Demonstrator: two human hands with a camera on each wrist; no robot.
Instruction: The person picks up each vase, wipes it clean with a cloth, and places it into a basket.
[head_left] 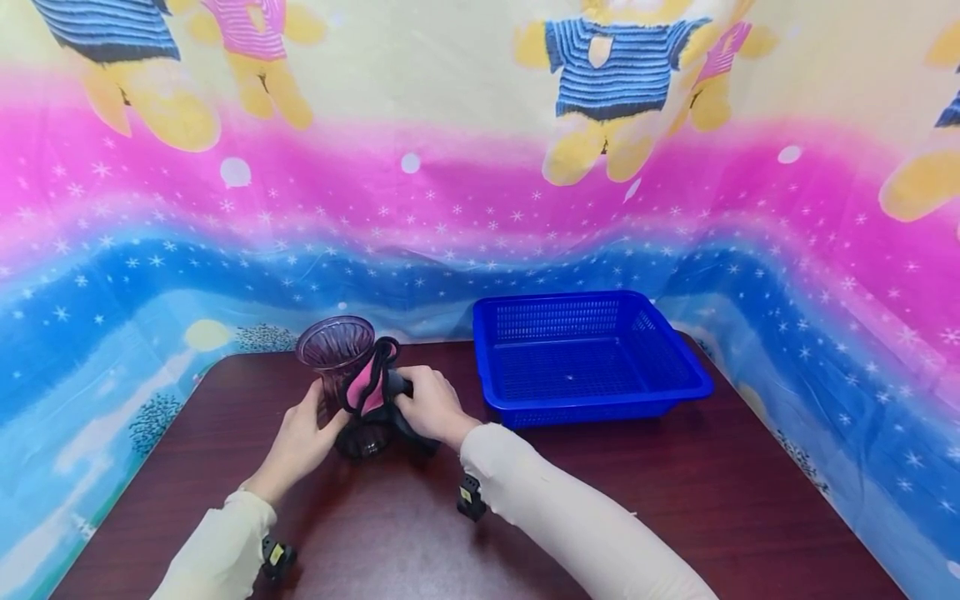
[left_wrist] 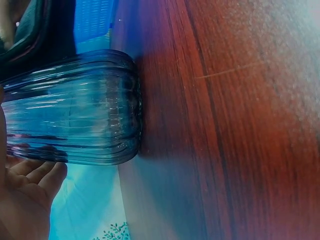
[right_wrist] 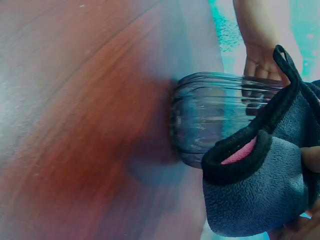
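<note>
A purple-tinted, ribbed glass vase (head_left: 335,343) with a flared rim stands upright at the left of the table, its base (left_wrist: 117,107) at the tabletop. My left hand (head_left: 300,433) holds the vase from the left, thumb on the near side and fingers around the far side. In my right hand (head_left: 433,404) is a grey and pink cloth (right_wrist: 260,190) with black edging and a hanging loop. The cloth lies against the right side of the vase and covers part of it. Some right-hand fingers are hidden behind the cloth.
A blue plastic basket (head_left: 596,406) with perforated walls stands to the right of the hands, near the back of the dark wood-grain table (head_left: 420,517). A printed curtain (head_left: 450,200) surrounds the table's back and sides.
</note>
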